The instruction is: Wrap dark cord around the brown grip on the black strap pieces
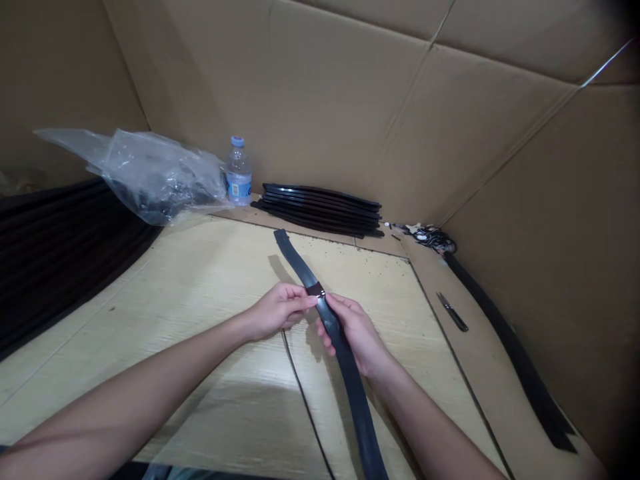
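A long black flat strap (353,380) runs from the near edge up past both hands, its far end raised over the table. My left hand (280,310) pinches it from the left at a dark band (315,289) that crosses the strap. My right hand (353,327) wraps the strap from the right, thumb at the same spot and fingers curled underneath. Between the thumb tips is a small shiny bit, too small to name. Below my left hand, a thin dark cord-like line (303,390) runs down toward the near edge; whether the hand holds it is unclear.
Stacked black strips (320,210) lie at the back, near a water bottle (239,172) and a clear plastic bag (160,173). Dark material (65,253) fills the left. At right are a small knife (453,312), a scrap pile (427,235) and another black strap (510,350). Cardboard walls (325,87) enclose the table.
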`<state>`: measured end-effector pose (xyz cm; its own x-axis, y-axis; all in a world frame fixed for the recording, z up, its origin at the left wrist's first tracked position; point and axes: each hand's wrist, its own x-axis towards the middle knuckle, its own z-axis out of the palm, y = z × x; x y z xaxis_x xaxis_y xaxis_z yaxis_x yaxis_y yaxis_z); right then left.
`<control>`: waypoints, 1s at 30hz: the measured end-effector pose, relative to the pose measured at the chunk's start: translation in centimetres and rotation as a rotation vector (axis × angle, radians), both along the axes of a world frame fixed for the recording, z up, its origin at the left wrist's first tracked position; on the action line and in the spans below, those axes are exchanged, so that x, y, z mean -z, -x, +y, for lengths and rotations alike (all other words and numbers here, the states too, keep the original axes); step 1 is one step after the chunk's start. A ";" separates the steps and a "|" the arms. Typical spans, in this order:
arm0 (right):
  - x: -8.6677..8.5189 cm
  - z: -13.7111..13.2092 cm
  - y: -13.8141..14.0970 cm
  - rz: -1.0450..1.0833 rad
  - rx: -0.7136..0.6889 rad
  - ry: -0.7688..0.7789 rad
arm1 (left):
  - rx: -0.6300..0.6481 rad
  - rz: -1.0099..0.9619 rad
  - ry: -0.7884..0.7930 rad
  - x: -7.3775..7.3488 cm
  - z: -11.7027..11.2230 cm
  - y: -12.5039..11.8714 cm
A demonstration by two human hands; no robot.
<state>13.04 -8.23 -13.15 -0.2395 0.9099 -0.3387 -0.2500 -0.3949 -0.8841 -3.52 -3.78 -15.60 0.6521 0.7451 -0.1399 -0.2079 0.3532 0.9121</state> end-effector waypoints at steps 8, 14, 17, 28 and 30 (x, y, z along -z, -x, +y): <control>-0.5 -0.2 0.1 0.001 0.012 0.008 | -0.032 0.068 -0.165 0.0 -0.6 -0.3; -0.7 -0.4 -0.1 -0.016 -0.008 0.021 | -0.085 0.113 -0.226 -0.4 -1.1 -0.7; -0.8 -0.4 -0.1 -0.030 0.003 0.004 | -0.165 0.127 -0.265 -0.6 -0.9 -0.8; -0.7 -0.1 -0.1 -0.085 0.040 -0.027 | -0.103 0.142 -0.147 -1.0 -0.6 -0.5; -0.6 0.0 -0.1 -0.079 0.050 -0.016 | -0.105 0.129 -0.140 -1.0 -0.8 -0.6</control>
<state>13.09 -8.27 -12.53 -0.1673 0.9255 -0.3397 -0.1984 -0.3691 -0.9080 -2.91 -4.61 -14.60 0.5533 0.8260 -0.1080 -0.1150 0.2042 0.9722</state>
